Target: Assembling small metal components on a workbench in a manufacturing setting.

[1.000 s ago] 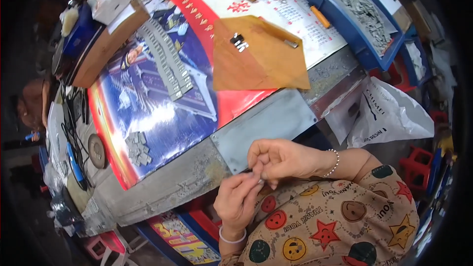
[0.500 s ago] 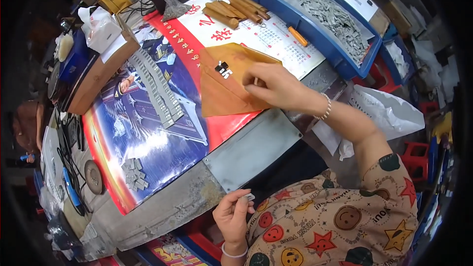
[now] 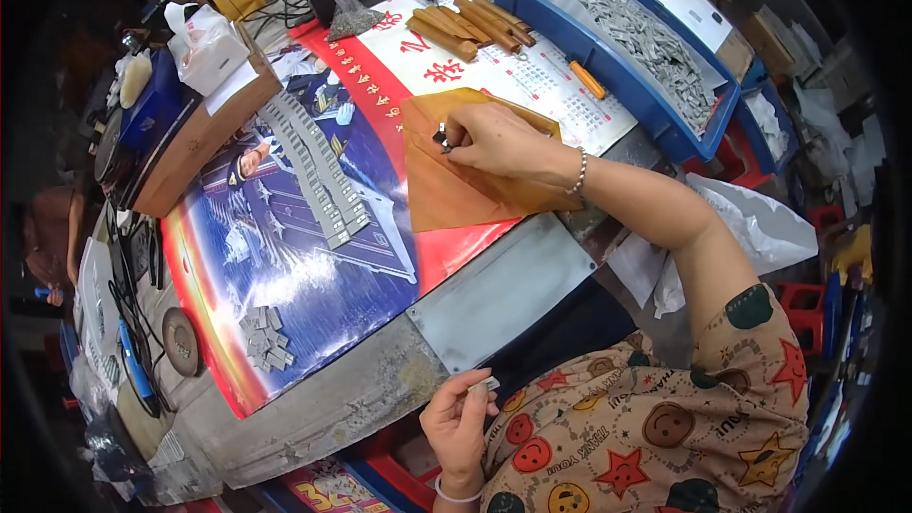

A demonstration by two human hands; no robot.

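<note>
My left hand point(image 3: 459, 426) is low in the view, in front of the table edge. Its thumb and fingers pinch a small flat silver-grey piece point(image 3: 488, 384). Out over the table, my right hand point(image 3: 502, 141) is closed at the fingertips around a small black piece point(image 3: 440, 138). Its fingers hide most of the little cluster there. Under that hand lies a sheet of brown-orange paper point(image 3: 437, 199). Left of the sheet, two long strips of small grey metal pieces point(image 3: 313, 166) lie side by side. A loose heap of similar grey pieces point(image 3: 268, 340) sits nearer the front left.
A blue tray point(image 3: 698, 144) full of grey metal pieces stands back right, beside an orange-handled tool point(image 3: 587, 81). Brown paper rolls point(image 3: 465, 24) lie farther back. A wooden block point(image 3: 195, 147) rises at left, near a round dish point(image 3: 180, 342). Other people show at the edges.
My right hand has moved left and slightly up the brown paper, from beside the small black and white pieces onto them. The left hand still pinches its piece.
</note>
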